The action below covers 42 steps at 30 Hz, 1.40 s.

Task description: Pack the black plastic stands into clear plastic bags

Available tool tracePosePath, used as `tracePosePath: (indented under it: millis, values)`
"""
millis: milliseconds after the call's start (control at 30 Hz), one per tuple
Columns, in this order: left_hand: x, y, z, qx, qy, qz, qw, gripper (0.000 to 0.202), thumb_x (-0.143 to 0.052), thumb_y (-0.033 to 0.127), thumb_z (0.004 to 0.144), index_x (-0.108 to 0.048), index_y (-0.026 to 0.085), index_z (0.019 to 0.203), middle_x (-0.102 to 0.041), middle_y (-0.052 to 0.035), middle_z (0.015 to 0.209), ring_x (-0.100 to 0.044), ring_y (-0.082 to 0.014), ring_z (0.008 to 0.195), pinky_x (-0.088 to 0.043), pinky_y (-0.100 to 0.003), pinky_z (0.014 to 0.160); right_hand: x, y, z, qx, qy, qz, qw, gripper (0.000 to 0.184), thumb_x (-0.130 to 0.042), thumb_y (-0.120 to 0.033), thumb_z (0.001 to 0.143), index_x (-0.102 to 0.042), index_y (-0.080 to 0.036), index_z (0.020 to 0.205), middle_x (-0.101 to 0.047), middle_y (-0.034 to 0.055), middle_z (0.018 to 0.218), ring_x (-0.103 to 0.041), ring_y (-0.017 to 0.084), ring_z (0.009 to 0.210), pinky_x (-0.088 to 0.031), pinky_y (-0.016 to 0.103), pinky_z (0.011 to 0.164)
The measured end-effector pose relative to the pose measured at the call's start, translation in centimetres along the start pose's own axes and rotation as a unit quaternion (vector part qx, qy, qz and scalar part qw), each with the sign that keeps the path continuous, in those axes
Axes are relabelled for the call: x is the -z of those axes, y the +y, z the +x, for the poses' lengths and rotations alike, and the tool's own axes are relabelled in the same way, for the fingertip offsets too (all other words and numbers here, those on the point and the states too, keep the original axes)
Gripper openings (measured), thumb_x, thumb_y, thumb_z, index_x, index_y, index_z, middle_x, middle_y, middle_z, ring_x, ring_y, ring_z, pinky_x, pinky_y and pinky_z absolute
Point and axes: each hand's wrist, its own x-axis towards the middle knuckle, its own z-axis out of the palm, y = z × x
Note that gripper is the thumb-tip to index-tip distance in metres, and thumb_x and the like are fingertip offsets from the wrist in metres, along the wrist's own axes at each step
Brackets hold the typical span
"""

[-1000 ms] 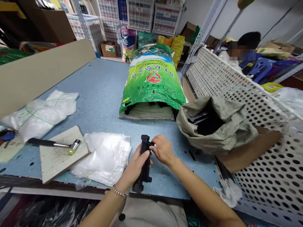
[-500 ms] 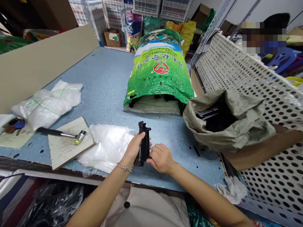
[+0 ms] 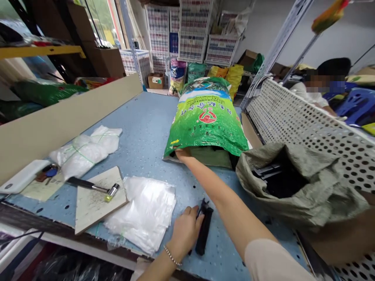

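My left hand (image 3: pixel 184 230) rests on a long black plastic part (image 3: pixel 204 231) that lies flat on the blue table (image 3: pixel 140 136) near its front edge; the fingers curl around its left side. My right arm stretches forward, and my right hand (image 3: pixel 181 154) reaches into the open mouth of the green printed sack (image 3: pixel 205 117) lying on the table. Its fingers are hidden inside the sack. A stack of clear plastic bags (image 3: pixel 143 210) lies just left of the black part.
A grey woven sack (image 3: pixel 295 187) with black parts inside sits at the right, against a white perforated panel (image 3: pixel 307 128). A hammer (image 3: pixel 90 186) lies on a board at the left, near a bundle of bags (image 3: pixel 84 150). Another person sits beyond the panel.
The black part was held upright in both hands; now it lies on the table under my left hand. My right hand let go and reached forward into the green sack.
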Motion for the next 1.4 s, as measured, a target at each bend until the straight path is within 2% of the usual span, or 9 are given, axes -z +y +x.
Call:
tracePosePath:
  millis: [133, 300, 367, 500, 767, 967, 1133, 1267, 1400]
  values:
    - [2.7, -1.1, 1.3, 0.022, 0.045, -0.245, 0.968, 0.042, -0.059, 0.045, 0.082, -0.064, 0.019, 0.115, -0.067, -0.0131, 0.103, -0.061, -0.0272, 0.096, -0.045, -0.04, 0.092, 0.3, 2.1, -3.1, 0.053, -0.003, 0.004, 0.999, 0.022, -0.05, -0.017, 0.091, -0.062, -0.016, 0.11, -0.065, 0.0086, 0.117, -0.057, 0.02, 0.112, -0.043, 0.035, 0.101]
    - [5.5, -0.1, 4.5, 0.151, -0.051, -0.683, 0.713, 0.057, -0.046, 0.063, 0.087, -0.05, 0.016, 0.119, -0.063, -0.0168, 0.113, -0.063, -0.0261, 0.104, -0.045, -0.043, 0.096, 0.7, 4.8, -14.9, 0.134, 0.133, 0.096, 0.977, 0.02, -0.044, -0.016, 0.092, -0.055, -0.021, 0.109, -0.065, 0.0104, 0.112, -0.059, 0.021, 0.109, -0.049, 0.041, 0.095]
    - [5.5, 1.1, 5.6, 0.152, -0.093, -0.734, 0.655, 0.057, -0.04, 0.065, 0.089, -0.045, 0.019, 0.123, -0.063, -0.016, 0.116, -0.063, -0.0255, 0.104, -0.047, -0.044, 0.095, 0.8, 4.9, -19.3, 0.182, 0.129, 0.137, 0.965, 0.02, -0.041, -0.015, 0.093, -0.054, -0.024, 0.106, -0.065, 0.0082, 0.105, -0.062, 0.02, 0.102, -0.052, 0.041, 0.09]
    - [4.4, 2.4, 6.0, 0.148, -0.038, -0.695, 0.702, 0.044, -0.047, 0.05, 0.093, -0.046, 0.021, 0.126, -0.062, -0.0137, 0.121, -0.062, -0.0207, 0.105, -0.047, -0.037, 0.095, 1.7, 5.5, -21.4, 0.126, 0.103, 0.093, 0.982, 0.027, -0.041, -0.013, 0.091, -0.053, -0.022, 0.114, -0.062, 0.0113, 0.111, -0.059, 0.022, 0.108, -0.049, 0.045, 0.093]
    - [4.0, -0.1, 3.3, 0.151, 0.023, -0.603, 0.783, 0.042, -0.066, 0.034, 0.083, -0.053, 0.02, 0.12, -0.063, -0.0112, 0.115, -0.063, -0.017, 0.095, -0.05, -0.033, 0.088, 4.6, 9.0, -12.7, -0.072, -0.052, -0.203, 0.975, 0.044, -0.061, -0.019, 0.082, -0.055, -0.015, 0.126, -0.055, 0.0191, 0.128, -0.045, 0.033, 0.121, -0.039, 0.047, 0.096]
    - [3.7, 0.5, 5.2, 0.115, 0.048, -0.599, 0.791, 0.055, -0.074, 0.041, 0.076, -0.051, 0.022, 0.121, -0.061, -0.0088, 0.118, -0.062, -0.0162, 0.101, -0.049, -0.029, 0.087, 4.2, 5.6, -17.1, -0.059, -0.025, -0.132, 0.989, 0.029, -0.058, -0.04, 0.089, -0.061, -0.015, 0.103, -0.062, 0.012, 0.099, -0.057, 0.026, 0.095, -0.046, 0.037, 0.078]
    - [4.9, 2.9, 5.1, 0.075, 0.025, -0.561, 0.824, 0.054, -0.066, 0.063, 0.073, -0.058, 0.016, 0.099, -0.063, -0.0024, 0.083, -0.058, -0.0109, 0.064, -0.047, -0.022, 0.059, 5.8, 1.9, -22.0, 0.037, -0.015, 0.08, 0.996, 0.026, -0.038, -0.038, 0.1, -0.058, -0.022, 0.103, -0.062, 0.0035, 0.089, -0.059, 0.016, 0.08, -0.045, 0.028, 0.069]
    - [5.7, 4.3, 2.6, 0.084, -0.1, -0.524, 0.841, 0.048, -0.067, 0.06, 0.073, -0.056, 0.017, 0.092, -0.059, 0.0008, 0.074, -0.052, -0.0086, 0.052, -0.042, -0.021, 0.048, 7.5, 1.6, -20.3, 0.056, 0.07, -0.013, 0.996, 0.04, -0.031, -0.048, 0.099, -0.058, -0.018, 0.099, -0.063, 0.009, 0.089, -0.057, 0.021, 0.083, -0.043, 0.031, 0.071]
    - [5.6, 4.6, 1.5, 0.104, -0.071, -0.514, 0.849, 0.046, -0.067, 0.059, 0.073, -0.054, 0.02, 0.093, -0.059, 0.0029, 0.072, -0.051, -0.0084, 0.049, -0.042, -0.021, 0.045, 7.5, 1.6, -18.2, 0.017, 0.021, -0.05, 0.998, 0.05, -0.022, -0.048, 0.101, -0.058, -0.021, 0.08, -0.06, 0.0047, 0.072, -0.055, 0.018, 0.069, -0.037, 0.029, 0.062]
